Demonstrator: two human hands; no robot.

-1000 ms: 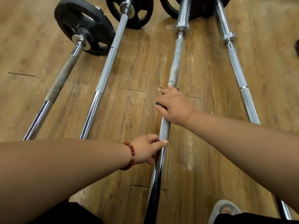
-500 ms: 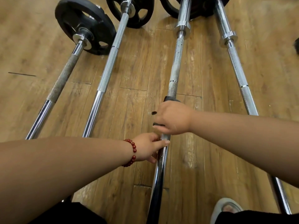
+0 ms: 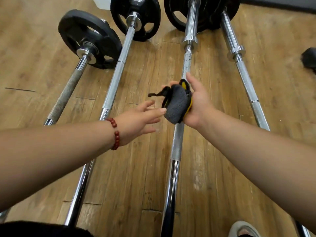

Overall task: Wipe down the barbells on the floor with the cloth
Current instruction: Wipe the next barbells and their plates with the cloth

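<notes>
Several barbells lie side by side on the wooden floor. My right hand (image 3: 199, 101) is turned palm-up above the third barbell (image 3: 177, 147) and holds a folded grey cloth (image 3: 178, 105) with yellow and black edging. A black strap of the cloth sticks out to the left. My left hand (image 3: 141, 119), with a red bead bracelet at the wrist, has straight fingers, and its fingertips touch the cloth's lower left edge. Neither hand touches the bar.
The far-left barbell (image 3: 65, 94), the second barbell (image 3: 113, 88) and the right barbell (image 3: 244, 79) flank the third one. Black weight plates (image 3: 83, 33) sit at the far ends. A dark object (image 3: 310, 58) lies at the right edge. My shoe (image 3: 242, 228) shows at the bottom.
My right hand has lifted off the third barbell and turned palm-up with the cloth. My left hand has let go of the bar and reached up to the cloth.
</notes>
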